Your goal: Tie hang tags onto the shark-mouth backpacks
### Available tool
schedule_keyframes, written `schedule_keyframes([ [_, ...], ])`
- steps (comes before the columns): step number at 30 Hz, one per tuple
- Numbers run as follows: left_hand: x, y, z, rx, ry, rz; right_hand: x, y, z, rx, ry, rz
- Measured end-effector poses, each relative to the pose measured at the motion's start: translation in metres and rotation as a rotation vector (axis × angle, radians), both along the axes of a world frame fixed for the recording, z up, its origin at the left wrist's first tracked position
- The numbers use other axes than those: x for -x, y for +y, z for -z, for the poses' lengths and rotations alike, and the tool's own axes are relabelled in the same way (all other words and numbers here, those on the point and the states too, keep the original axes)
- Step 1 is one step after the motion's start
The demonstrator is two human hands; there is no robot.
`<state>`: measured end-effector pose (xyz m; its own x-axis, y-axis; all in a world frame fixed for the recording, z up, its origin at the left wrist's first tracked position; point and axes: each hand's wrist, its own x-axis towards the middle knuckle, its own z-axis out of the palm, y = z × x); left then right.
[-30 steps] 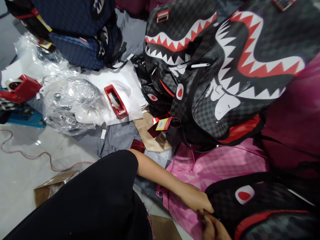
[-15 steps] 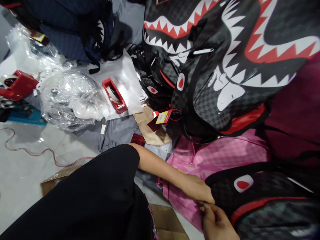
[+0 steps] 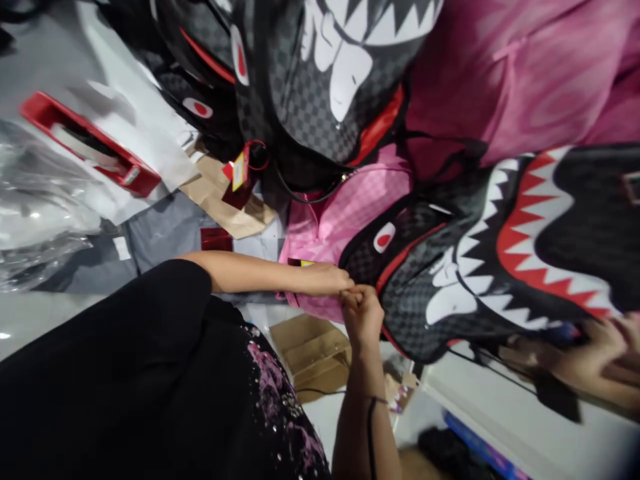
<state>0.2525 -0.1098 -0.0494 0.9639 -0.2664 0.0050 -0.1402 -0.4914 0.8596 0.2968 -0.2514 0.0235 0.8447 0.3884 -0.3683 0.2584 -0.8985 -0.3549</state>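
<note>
My left hand [image 3: 325, 278] reaches across with its fingers closed, and its fingertips meet those of my right hand [image 3: 363, 311]. The right hand is also closed in a pinch. Whatever lies between the fingers is hidden or too small to name. Both hands are at the left edge of a black checkered backpack [image 3: 415, 327] with a red-and-white shark mouth and an eye print. Under and behind my left hand is a pink checkered backpack [image 3: 363, 200]. A yellow-marked tag [image 3: 306, 263] shows just above my left wrist.
More shark-print backpacks [image 3: 320, 100] stand behind. To the left are a red tape dispenser [image 3: 90, 143], clear plastic wrapping [image 3: 40, 193] and brown paper [image 3: 227, 193]. An open cardboard box [image 3: 315, 353] sits below. Another person's blurred hands [image 3: 595, 353] are at the right.
The view has turned to the right, so the front backpack shows more fully and another person's hands appear. My two hands stay pinched together at the backpack's edge.
</note>
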Motion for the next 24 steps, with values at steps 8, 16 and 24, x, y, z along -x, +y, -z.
schedule_keyframes([
  [8,0.003,0.008,0.01,0.105,-0.002,0.035,0.005,0.0,0.006,-0.138,0.021,0.024],
  [16,-0.003,0.013,-0.014,-0.083,-0.028,0.056,0.003,-0.002,0.004,-0.138,0.03,-0.006],
  [24,-0.002,0.01,-0.012,-0.05,-0.003,0.033,0.006,0.002,0.004,-0.164,0.013,0.022],
])
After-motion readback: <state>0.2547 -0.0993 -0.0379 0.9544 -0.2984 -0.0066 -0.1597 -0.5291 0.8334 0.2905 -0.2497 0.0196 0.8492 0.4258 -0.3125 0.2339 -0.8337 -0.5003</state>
